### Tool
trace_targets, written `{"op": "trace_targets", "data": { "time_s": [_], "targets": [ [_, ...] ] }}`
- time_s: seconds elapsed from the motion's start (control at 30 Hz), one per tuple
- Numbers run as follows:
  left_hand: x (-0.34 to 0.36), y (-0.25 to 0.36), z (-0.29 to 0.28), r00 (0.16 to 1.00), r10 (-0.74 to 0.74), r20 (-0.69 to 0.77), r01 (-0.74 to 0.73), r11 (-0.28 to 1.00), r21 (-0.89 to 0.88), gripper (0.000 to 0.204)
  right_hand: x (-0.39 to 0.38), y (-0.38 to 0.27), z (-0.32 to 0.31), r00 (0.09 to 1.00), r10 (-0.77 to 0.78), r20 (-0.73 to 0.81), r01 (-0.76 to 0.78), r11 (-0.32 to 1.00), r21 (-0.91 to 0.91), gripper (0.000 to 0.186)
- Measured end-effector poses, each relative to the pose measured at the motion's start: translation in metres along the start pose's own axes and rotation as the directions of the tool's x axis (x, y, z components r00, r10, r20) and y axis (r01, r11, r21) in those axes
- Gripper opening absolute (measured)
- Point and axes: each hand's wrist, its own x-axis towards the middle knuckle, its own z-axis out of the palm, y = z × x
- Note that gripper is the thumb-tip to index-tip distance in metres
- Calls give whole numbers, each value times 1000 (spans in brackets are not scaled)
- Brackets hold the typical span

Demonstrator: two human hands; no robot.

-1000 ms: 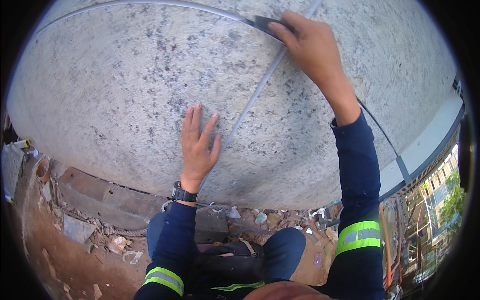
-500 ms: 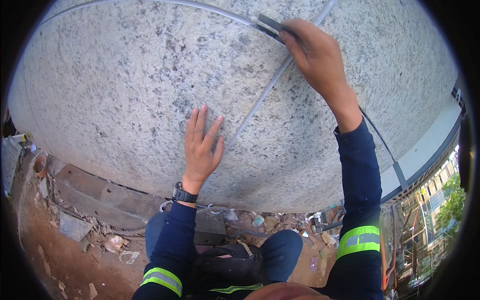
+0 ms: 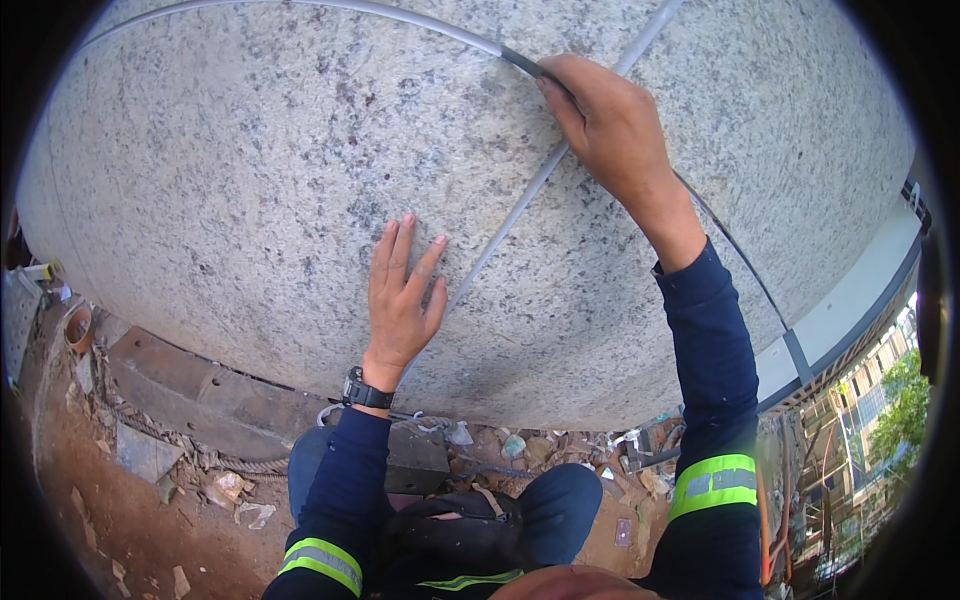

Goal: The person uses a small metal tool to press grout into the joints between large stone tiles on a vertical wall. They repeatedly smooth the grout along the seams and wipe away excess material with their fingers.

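A large speckled pale grey stone-like surface (image 3: 290, 200) fills the upper part of the view. My left hand (image 3: 402, 300) lies on it with fingers spread, holding nothing, just left of a slanting pale strip (image 3: 525, 197). A second pale strip (image 3: 400, 14) arcs in from the upper left and gives way to a dark band near my right hand (image 3: 612, 120). There my right hand is closed, thumb and fingers pinched on a dark flat bar (image 3: 558, 83), mostly hidden by them. Beyond my right wrist a dark line (image 3: 740, 245) carries on toward the right edge.
Below the surface is reddish dirt ground (image 3: 220, 540) with rubble, a rope (image 3: 250, 465) and a brown pot (image 3: 79, 328). A dark block (image 3: 418, 460) stands by my knees. Along the right side runs a pale ledge (image 3: 830, 320), with scaffold-like structures and greenery beyond.
My right hand has moved slightly left and down. The bar, which stuck out above the surface, is now lowered toward the dark band and mostly covered. My left hand has stayed in place.
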Motion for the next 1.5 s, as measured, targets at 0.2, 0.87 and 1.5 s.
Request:
{"op": "trace_targets", "data": {
  "time_s": [0.2,0.87,1.5],
  "targets": [
    [0,0,-3,1000,-23,6,23,1000,-19,60,-5,5,-19,988,51,145,-31,990,-137,8],
    [1,-2,-5,1000,-2,19,2,1000,-31,57,1,-9,-14,999,48,17,-46,993,-105,12],
    [1,-2,-7,1000,-12,27,12,999,-32,57,13,-13,-15,996,-17,88,39,966,-257,8]
  ]
}}
